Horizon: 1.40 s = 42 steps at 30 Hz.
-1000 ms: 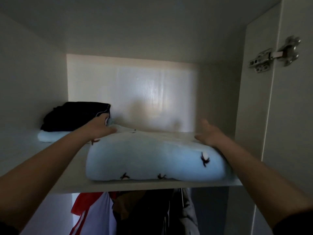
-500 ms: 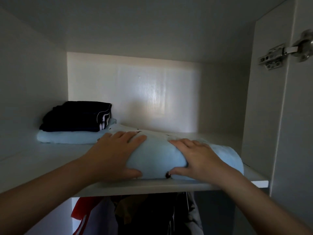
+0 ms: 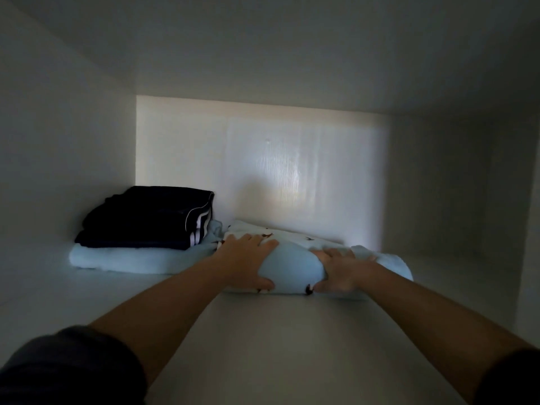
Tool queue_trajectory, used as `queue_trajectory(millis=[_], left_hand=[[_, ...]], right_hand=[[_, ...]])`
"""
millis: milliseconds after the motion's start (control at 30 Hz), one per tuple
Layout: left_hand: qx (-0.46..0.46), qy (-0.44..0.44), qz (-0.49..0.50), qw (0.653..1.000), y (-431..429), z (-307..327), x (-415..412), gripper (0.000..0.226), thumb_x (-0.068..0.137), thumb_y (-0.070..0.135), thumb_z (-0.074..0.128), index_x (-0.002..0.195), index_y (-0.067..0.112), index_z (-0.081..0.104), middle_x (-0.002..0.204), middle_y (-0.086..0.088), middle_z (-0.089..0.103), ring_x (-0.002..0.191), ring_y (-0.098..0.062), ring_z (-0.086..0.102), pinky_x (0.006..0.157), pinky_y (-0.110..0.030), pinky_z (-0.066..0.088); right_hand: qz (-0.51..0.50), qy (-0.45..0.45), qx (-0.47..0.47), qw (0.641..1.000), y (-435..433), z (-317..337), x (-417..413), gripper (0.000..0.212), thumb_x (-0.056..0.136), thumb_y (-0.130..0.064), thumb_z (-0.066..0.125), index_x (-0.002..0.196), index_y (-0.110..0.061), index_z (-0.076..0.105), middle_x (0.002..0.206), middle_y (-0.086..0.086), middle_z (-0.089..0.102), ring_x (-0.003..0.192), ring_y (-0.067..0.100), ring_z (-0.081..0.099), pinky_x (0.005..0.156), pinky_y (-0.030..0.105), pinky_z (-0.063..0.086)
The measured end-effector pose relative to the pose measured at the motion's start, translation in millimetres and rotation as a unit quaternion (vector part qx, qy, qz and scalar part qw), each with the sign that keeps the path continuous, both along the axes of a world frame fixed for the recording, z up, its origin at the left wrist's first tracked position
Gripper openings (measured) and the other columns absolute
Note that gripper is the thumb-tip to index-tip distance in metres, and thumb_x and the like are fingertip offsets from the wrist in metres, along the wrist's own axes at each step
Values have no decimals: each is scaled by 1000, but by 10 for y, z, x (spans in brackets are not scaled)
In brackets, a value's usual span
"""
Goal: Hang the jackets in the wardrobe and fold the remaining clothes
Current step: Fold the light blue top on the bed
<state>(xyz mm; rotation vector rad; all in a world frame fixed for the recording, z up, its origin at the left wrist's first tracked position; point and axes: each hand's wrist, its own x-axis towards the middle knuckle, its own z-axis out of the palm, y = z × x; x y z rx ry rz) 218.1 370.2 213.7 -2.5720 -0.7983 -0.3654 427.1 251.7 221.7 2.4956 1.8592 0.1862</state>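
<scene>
**A:** On the shelf (image 3: 263, 331), what did each grip have?

**B:** The left grip (image 3: 244, 263) and the right grip (image 3: 340, 268) both held the bundle (image 3: 292, 267), a folded pale-blue garment. Fingers lay over its top and thumbs hooked round its near edge. It lay flat on the shelf, under and between them.

**A:** Why hold it like that?

**B:** I'd judge that two grips on the front edge let it slide back without the fold springing open. Left of the left grip a dark pile (image 3: 152, 217) sat on a blue fold (image 3: 131, 258), so the bundle was probably being lined up beside that stack.

**A:** Was anything unclear?

**B:** I couldn't tell whether the bundle touched the blue fold. The light was dim and the palms covered part of the cloth. Its small dark marks were unreadable, and right of the right grip the shelf faded into shadow.
</scene>
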Motion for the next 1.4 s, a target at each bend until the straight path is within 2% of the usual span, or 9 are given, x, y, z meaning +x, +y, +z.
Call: queue_trajectory(millis=[200, 400, 600, 767, 933, 1033, 1167, 1267, 1400], left_hand=[[2, -17, 31, 999, 573, -69, 153, 95, 75, 72, 52, 148, 29, 10, 153, -4, 26, 136, -24, 30, 106, -50, 25], [7, -32, 48, 998, 1007, -146, 217, 96, 76, 73, 50, 149, 28, 9, 152, -7, 26, 135, -26, 31, 107, -46, 28], [11, -25, 68, 997, 1073, -143, 261, 97, 75, 74, 48, 150, 28, 8, 151, -8, 29, 134, -27, 34, 107, -46, 29], [8, -6, 47, 999, 972, -40, 238, 93, 75, 66, 57, 147, 21, 18, 141, -6, 46, 124, -26, 48, 104, -44, 36], [-133, -26, 47, 990, 930, 192, 189, 73, 84, 69, 46, 139, 24, 33, 141, -5, 46, 122, -25, 49, 100, -38, 39], [-128, -123, 56, 982, 1032, 372, 374, 52, 92, 63, 32, 124, 24, 46, 132, -7, 53, 115, -25, 51, 95, -39, 40], [-165, -103, 103, 975, 1290, 276, 565, 64, 93, 66, 23, 147, 32, 28, 156, -5, 27, 141, -27, 27, 114, -46, 20], [-269, -60, 100, 956, 1500, 174, 571, 67, 92, 69, 20, 150, 35, 18, 160, 0, 17, 144, -24, 22, 118, -41, 14], [-284, -44, 104, 952, 1588, 120, 603, 68, 90, 72, 15, 150, 39, 13, 160, 1, 14, 145, -26, 20, 118, -42, 13]], right_hand=[[-37, 36, 5, 999, 701, -53, 78, 102, 71, -74, 58, 145, -50, -8, 161, -7, -3, 146, 40, -4, 101, 79, 0], [-15, 57, 13, 998, 1126, -48, 141, 94, 78, -72, 53, 149, -45, -2, 161, -2, 0, 147, 34, 0, 114, 63, 6], [18, 38, 27, 999, 1166, -11, 128, 88, 83, -66, 54, 152, -36, 9, 160, 3, 12, 147, 28, 14, 119, 49, 14], [104, 64, 44, 992, 961, 20, 167, 77, 86, -56, 59, 149, -29, 24, 150, 4, 37, 135, 23, 38, 110, 35, 30], [79, 124, 17, 989, 914, 145, 300, 70, 89, -64, 48, 148, -31, 30, 154, 2, 32, 140, 24, 32, 113, 36, 24], [32, 139, 157, 977, 1131, 289, 388, 59, 94, -65, 29, 145, -36, 36, 152, 3, 35, 139, 29, 33, 115, 50, 22], [96, 175, 111, 973, 1563, 165, 311, 60, 99, -58, 25, 152, -31, 21, 160, -2, 19, 146, 21, 18, 120, 44, 7], [17, 246, 37, 968, 1686, 89, 546, 68, 96, -63, 26, 152, -26, 20, 160, 2, 15, 146, 22, 16, 119, 39, 9], [-172, 279, 45, 944, 1639, 52, 938, 89, 88, -71, 39, 153, -16, 15, 158, 11, 19, 143, 31, 25, 117, 40, 21]])
